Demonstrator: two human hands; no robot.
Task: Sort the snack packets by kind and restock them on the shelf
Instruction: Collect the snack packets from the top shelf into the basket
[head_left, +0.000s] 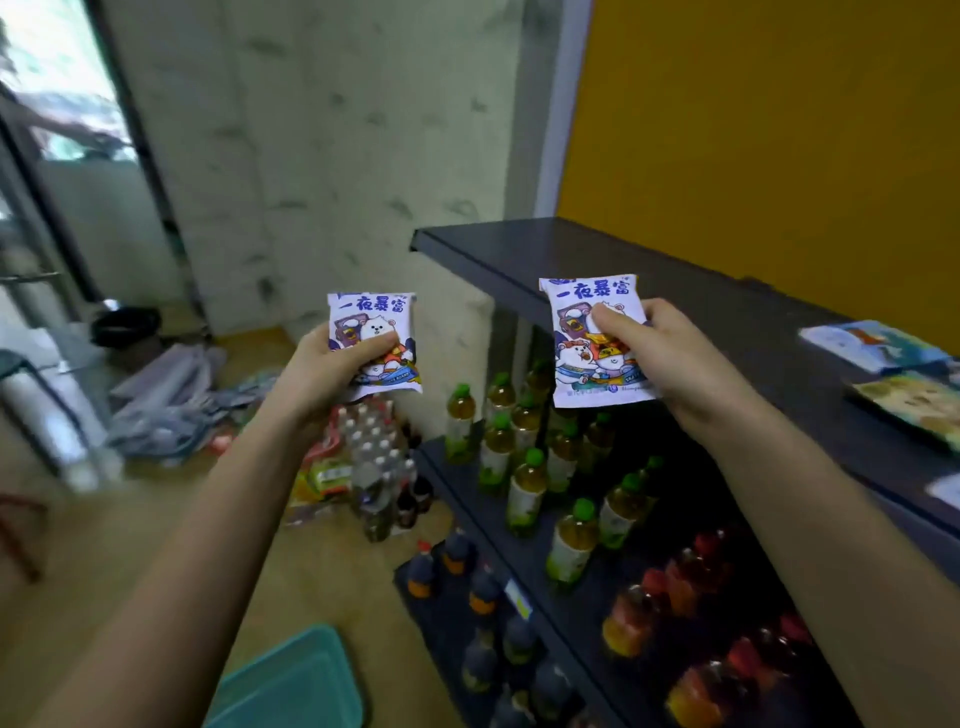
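I have a packet in each hand, both held up facing me. The left hand pinches the left packet with the thumb across its front and the fingers curled behind. The right hand grips the right packet the same way, by its right edge. Both show the same white and purple print with cartoon bears, so I judge them to be one kind (this looks like the comparing step of the sort).

The left packet hangs out past the end of the shelving, over the floor. The right packet sits in front of the edge of the top shelf, above the green-capped bottles on the level below. Further right on the top shelf lie a blue packet and a yellowish packet, both of a different print. Neither bear packet is stocked yet.

Next, I think, both go onto the top shelf together. That calls for a bare stretch of it, apart from the other kinds, with the left hand crossing to the right. The packets are light and crinkly, so a loose pinch should do. A teal bin sits low by my left arm; I cannot see what it holds.
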